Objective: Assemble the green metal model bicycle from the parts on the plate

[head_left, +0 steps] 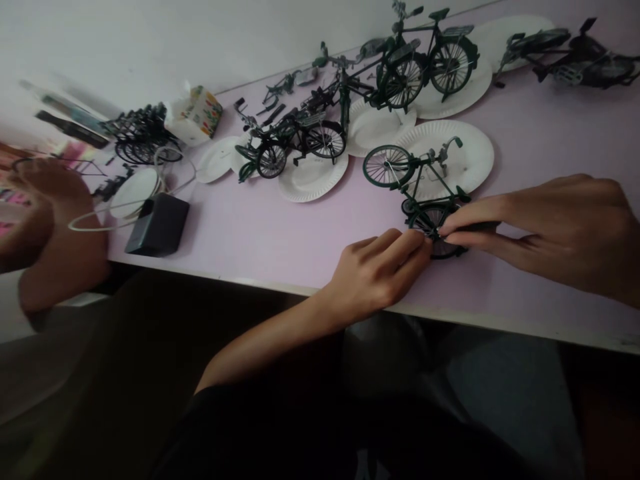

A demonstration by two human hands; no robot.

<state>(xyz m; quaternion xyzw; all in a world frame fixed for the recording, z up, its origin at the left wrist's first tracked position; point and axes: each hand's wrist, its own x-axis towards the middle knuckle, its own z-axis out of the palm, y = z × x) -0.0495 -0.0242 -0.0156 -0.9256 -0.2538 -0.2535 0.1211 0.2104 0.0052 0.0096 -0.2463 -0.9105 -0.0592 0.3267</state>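
A dark green model bicycle (434, 175) lies on its side near the table's front edge, its front wheel pointing away from me and partly over a white paper plate. My left hand (385, 270) is closed at the rear wheel, fingertips pinching its near side by the hub. From the right, my right hand (540, 230) pinches at the same hub with thumb and forefinger. Whatever small part lies between its fingertips is too small to make out. The rear wheel (445, 250) is partly covered by both hands.
Finished-looking model bicycles (435, 47) stand or lie along the back among white paper plates (315, 180). A dark box (159, 225) with a white cable, a tissue box (195, 115) and stacked bicycles (145, 133) are at left. Another person's hands (60, 207) work at the far left.
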